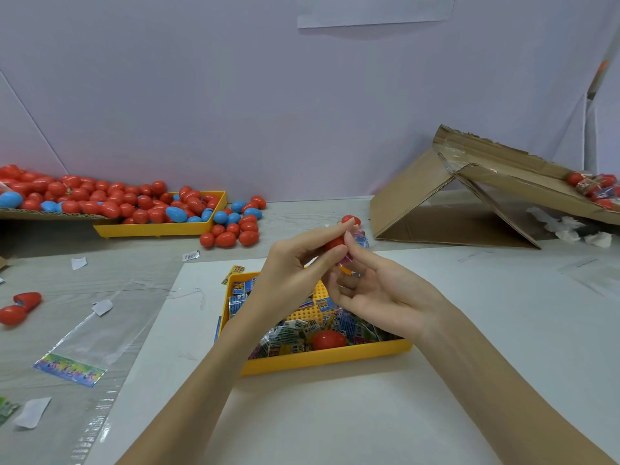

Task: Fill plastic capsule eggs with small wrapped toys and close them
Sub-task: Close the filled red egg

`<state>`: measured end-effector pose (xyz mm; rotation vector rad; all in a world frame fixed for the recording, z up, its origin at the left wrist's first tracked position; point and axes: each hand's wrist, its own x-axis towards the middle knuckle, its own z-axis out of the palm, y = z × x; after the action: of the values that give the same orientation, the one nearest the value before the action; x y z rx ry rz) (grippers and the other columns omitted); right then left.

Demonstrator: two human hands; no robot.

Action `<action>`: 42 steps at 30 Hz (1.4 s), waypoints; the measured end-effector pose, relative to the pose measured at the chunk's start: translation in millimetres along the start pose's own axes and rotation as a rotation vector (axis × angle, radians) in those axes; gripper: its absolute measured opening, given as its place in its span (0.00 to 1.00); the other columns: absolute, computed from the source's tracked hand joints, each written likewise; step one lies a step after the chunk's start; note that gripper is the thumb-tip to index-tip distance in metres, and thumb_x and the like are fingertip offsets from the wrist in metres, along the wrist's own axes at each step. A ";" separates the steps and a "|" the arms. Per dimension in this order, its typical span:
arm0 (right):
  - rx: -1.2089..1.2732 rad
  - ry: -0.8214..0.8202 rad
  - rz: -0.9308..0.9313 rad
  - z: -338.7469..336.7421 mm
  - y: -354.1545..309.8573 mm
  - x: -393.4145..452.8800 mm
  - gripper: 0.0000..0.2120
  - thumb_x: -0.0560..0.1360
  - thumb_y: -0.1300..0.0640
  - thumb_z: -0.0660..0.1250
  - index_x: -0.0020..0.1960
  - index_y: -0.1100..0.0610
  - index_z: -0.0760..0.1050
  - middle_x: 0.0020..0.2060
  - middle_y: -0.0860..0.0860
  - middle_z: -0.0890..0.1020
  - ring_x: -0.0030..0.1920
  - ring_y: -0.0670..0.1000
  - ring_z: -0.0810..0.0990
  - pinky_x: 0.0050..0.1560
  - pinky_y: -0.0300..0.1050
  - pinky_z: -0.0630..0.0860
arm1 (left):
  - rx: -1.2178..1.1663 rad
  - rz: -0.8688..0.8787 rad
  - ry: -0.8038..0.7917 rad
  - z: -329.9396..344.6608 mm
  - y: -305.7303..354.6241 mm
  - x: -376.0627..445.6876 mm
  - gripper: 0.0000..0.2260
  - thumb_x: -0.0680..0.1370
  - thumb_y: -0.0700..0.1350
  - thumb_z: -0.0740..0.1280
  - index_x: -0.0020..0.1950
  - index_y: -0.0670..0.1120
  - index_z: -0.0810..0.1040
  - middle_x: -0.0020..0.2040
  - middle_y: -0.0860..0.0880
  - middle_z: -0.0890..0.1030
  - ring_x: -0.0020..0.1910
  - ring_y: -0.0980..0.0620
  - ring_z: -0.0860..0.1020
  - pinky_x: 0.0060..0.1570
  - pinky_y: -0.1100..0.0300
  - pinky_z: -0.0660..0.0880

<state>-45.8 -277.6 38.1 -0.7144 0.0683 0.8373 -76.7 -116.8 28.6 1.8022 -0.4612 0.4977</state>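
Left hand: left hand (295,263) is raised above the yellow tray (322,359), thumb and fingers curled round a red capsule egg half (333,244).
Right hand: right hand (372,290) faces it palm-up, thumb and forefinger pinching a small wrapped toy (357,243) against the open side of that red half; its other fingers are loosely curled.
Held toy: pink and blue wrapper, touching the egg half, partly hidden by both hands.
Tray below: yellow tray holds many wrapped toy packets (295,330) and one red egg (328,339) near its front wall.
Far left: second yellow tray (161,229) and a cardboard sheet (47,214) carry a heap of red and blue eggs (134,203).
Right: folded cardboard box (453,196) stands well apart.
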 end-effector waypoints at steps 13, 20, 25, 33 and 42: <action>-0.256 -0.011 -0.298 -3.2 5.3 4.6 0.17 0.80 0.52 0.71 0.62 0.63 0.82 0.56 0.60 0.86 0.56 0.54 0.87 0.50 0.41 0.82 | -0.074 -0.062 -0.012 2.2 -2.8 0.4 0.18 0.85 0.34 0.61 0.75 0.39 0.73 0.71 0.48 0.79 0.71 0.56 0.75 0.68 0.61 0.74; -0.889 0.164 -0.890 -2.1 11.6 2.5 0.13 0.76 0.53 0.76 0.60 0.52 0.81 0.48 0.47 0.87 0.52 0.48 0.86 0.52 0.38 0.82 | -0.287 -0.202 0.035 -0.3 -0.6 1.7 0.14 0.86 0.44 0.62 0.70 0.46 0.80 0.63 0.50 0.84 0.66 0.51 0.80 0.65 0.54 0.78; -1.012 0.113 -0.973 -1.3 8.4 2.4 0.19 0.76 0.56 0.76 0.66 0.51 0.78 0.52 0.46 0.84 0.54 0.47 0.85 0.52 0.39 0.82 | -0.408 -0.235 0.098 -4.8 2.4 3.9 0.12 0.81 0.45 0.70 0.64 0.44 0.80 0.53 0.42 0.87 0.56 0.46 0.85 0.55 0.58 0.80; -1.130 -0.032 -0.946 -0.9 2.3 -0.8 0.25 0.79 0.58 0.70 0.76 0.54 0.73 0.59 0.51 0.80 0.59 0.49 0.83 0.60 0.43 0.82 | -0.414 -0.196 0.138 -12.1 2.1 4.2 0.09 0.79 0.48 0.72 0.57 0.46 0.82 0.52 0.42 0.87 0.54 0.47 0.85 0.56 0.57 0.80; -1.152 -0.055 -1.029 -4.0 1.0 -0.3 0.28 0.77 0.55 0.72 0.75 0.56 0.73 0.62 0.50 0.80 0.61 0.50 0.82 0.62 0.43 0.80 | -0.446 -0.166 0.118 -9.0 1.5 4.9 0.05 0.82 0.46 0.69 0.55 0.46 0.80 0.59 0.43 0.86 0.61 0.44 0.83 0.60 0.56 0.79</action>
<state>-45.8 -279.7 34.6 -1.5904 -0.8340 -0.1977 -74.4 -108.8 34.8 1.3596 -0.3081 0.3500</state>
